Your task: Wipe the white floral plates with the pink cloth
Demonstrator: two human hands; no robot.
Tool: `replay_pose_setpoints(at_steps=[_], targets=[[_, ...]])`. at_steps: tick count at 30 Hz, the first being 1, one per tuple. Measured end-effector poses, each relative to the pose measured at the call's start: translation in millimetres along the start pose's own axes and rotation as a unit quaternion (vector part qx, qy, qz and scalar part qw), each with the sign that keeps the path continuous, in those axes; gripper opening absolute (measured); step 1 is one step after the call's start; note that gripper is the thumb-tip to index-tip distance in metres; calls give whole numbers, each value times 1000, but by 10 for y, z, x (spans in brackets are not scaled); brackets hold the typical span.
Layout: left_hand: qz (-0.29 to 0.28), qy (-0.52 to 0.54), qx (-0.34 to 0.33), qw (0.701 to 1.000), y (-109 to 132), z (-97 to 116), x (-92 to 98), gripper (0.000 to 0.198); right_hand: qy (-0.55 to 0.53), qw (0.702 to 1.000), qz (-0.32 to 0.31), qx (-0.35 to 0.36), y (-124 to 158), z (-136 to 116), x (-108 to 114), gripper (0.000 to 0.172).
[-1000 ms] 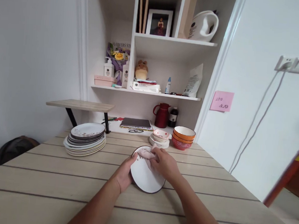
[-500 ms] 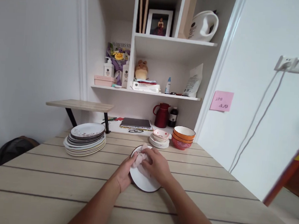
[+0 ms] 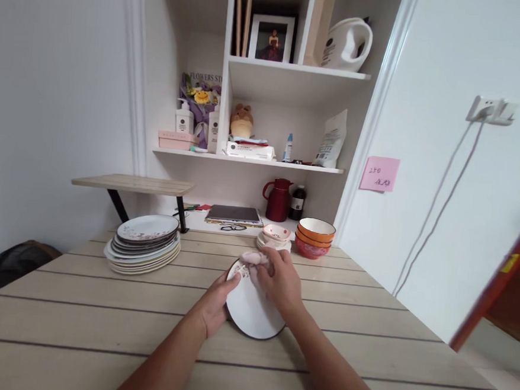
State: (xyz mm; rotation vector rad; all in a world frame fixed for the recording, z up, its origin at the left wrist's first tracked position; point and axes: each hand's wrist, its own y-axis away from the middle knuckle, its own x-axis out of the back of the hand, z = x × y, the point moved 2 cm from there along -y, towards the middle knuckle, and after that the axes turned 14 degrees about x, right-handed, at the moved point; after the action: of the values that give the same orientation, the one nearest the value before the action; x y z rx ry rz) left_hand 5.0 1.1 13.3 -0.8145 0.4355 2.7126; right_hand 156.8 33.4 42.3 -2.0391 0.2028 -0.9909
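L hand (image 3: 217, 303): plate (image 3: 254, 312); R hand (image 3: 284, 283): cloth (image 3: 254, 258)

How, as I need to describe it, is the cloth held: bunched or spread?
Bunched: the cloth is a crumpled wad under the right hand, against the plate; the hand hides part of it.

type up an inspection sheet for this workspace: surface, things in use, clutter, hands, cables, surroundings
Surface: table, pale slats, dark seams
Things in use: plate, white, dark-rimmed; pinkish cloth against its upper part
Clutter: plate stack left; dishes and bowls at far right; glasses beyond
Hands: left hand grips plate's left edge; right hand holds cloth
Cables: cable hangs from wall socket
Surroundings: loaded shelves, red jug, pink note
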Motion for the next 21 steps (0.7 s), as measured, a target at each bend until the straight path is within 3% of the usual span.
replay_pose_setpoints(at_steps=[2, 8, 11, 15, 21], targets=[[8, -15, 0, 1000, -6, -11, 13, 56, 20, 1000, 19, 2, -12, -27, 0, 39], [26, -6, -17, 1000, 16, -7, 13, 62, 117, 983, 5, 142, -77, -166, -11, 41], [4, -5, -20, 1000, 30, -22, -47, 60, 107, 989, 0, 107, -118, -43, 92, 30], [4, -3, -20, 1000, 34, -53, -109, 59, -10, 996, -90, 21, -137, 130, 181, 24], [10, 33, -42, 999, 38, -50, -117, 62, -90, 994, -63, -17, -142, 108, 197, 25]])
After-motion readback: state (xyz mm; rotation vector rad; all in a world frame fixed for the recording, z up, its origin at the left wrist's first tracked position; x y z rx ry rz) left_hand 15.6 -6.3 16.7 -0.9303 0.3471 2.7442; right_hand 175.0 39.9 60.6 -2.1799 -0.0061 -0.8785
